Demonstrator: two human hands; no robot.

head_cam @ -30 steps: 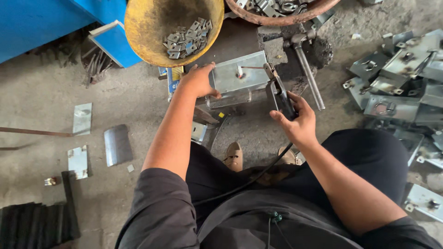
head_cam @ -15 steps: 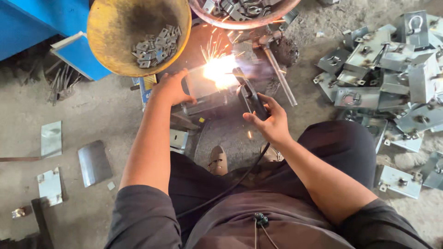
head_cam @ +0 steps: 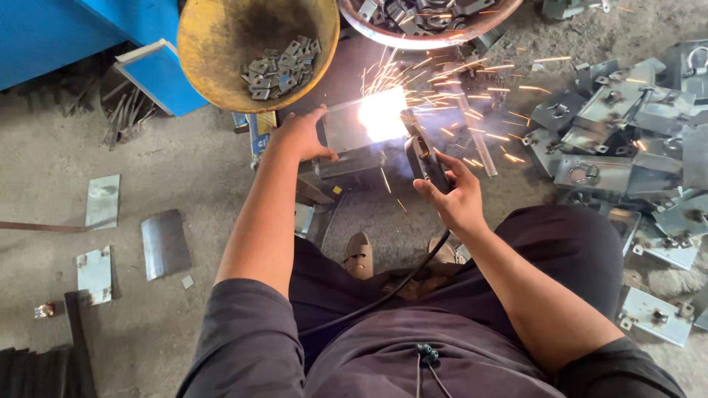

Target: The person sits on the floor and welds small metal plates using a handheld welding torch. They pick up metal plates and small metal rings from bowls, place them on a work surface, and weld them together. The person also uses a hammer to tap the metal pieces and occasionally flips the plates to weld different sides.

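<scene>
Steel plate (head_cam: pixel 346 133), upper centre of frame, pinned at its near edge by the left hand (head_cam: pixel 299 136); right hand (head_cam: pixel 453 195) grips a welding electrode holder (head_cam: pixel 424 158), sparks flaring beside a yellow bowl (head_cam: pixel 214 55) of small brackets.

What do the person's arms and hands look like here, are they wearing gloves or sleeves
Both hands are bare, no gloves: the left hand and the right hand. The forearms are bare too. Short dark grey sleeves cover only the upper arms. No watch, rings or markings are visible.
</scene>
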